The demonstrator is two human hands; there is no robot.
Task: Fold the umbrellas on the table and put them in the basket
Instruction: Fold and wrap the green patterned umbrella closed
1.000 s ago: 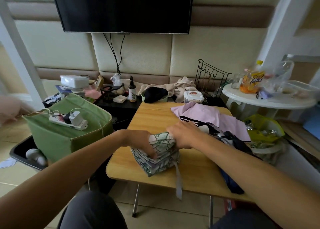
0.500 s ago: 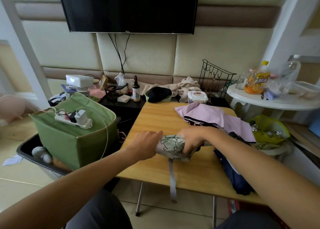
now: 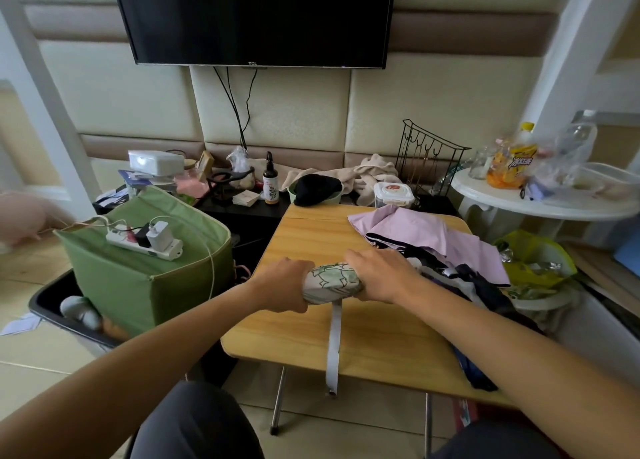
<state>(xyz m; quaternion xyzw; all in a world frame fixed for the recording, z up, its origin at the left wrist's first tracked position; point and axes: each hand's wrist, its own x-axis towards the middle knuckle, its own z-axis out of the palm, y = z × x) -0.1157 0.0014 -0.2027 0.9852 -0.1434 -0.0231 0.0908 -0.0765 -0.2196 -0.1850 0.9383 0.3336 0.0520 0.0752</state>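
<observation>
Rolled white umbrella with green leaf print lies crosswise at mid-table, on the light wooden folding table. Left hand wrapped round its left end, grip clenched on the fabric roll. Right hand over its right end, fingers curled down round it, grip grasping the same umbrella. A pale grey closing strap hangs from the roll's near side, runs across the tabletop and dangles off the near edge.

Right part of table: pink umbrella canopy, spread loose and unfolded, toward the far right corner. Just near of it, a dark navy umbrella, also unfolded, trailing off the near right edge. Both just beside the right forearm.

Left of table, on the floor: green fabric basket with cream trim. A white power strip with plugged adapters rests across its top opening. Basket stands apart from the table's left edge.

Black wall-mounted television on the far wall.
</observation>
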